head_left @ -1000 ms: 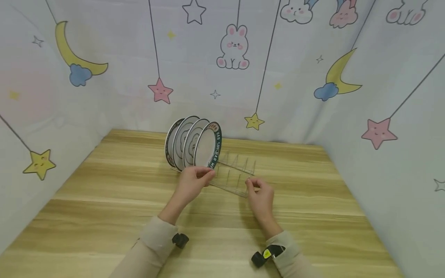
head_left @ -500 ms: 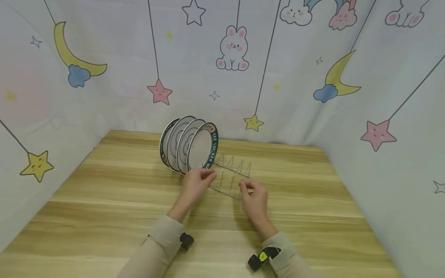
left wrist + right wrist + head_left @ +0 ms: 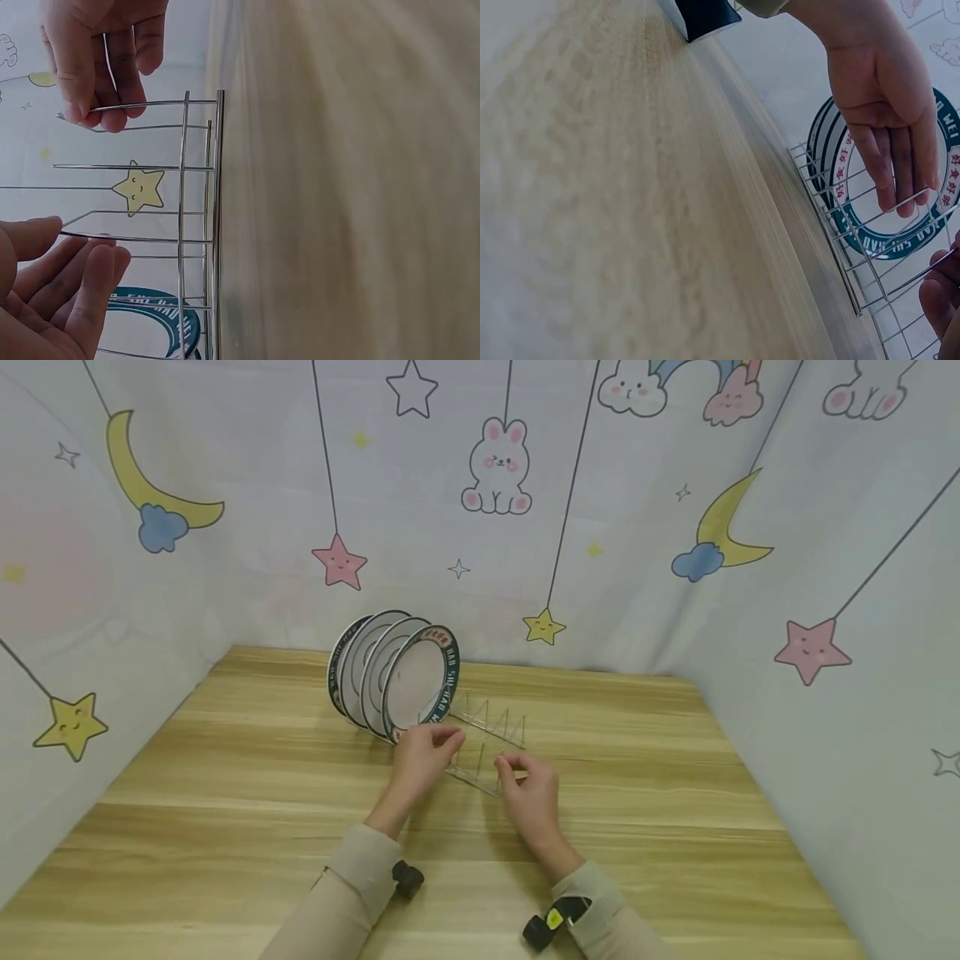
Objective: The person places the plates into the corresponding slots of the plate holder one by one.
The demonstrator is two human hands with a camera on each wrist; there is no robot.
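A silvery wire dish rack (image 3: 474, 782) stands on the table, with several round plates (image 3: 416, 681) upright in its left part. The plates have dark green rims with lettering; the lower edges of the nearer ones are hidden behind my left hand (image 3: 422, 760). In the left wrist view, that hand's thumb and finger pinch the tip of a wire prong (image 3: 135, 237). My right hand (image 3: 532, 793) pinches another prong (image 3: 150, 103) at the rack's right end. Bare prongs stand between the two hands.
The rack rests on a wood-grain table (image 3: 637, 827). Behind it hangs a pale curtain (image 3: 405, 485) printed with stars, moons and a rabbit, which also runs along both sides. A black camera (image 3: 407, 879) is worn on the left wrist, another (image 3: 538, 932) on the right.
The rack and its plates have shifted left and turned slightly, so the front plate's face shows more. My right hand has moved left with the rack's end; the left stays nearly in place.
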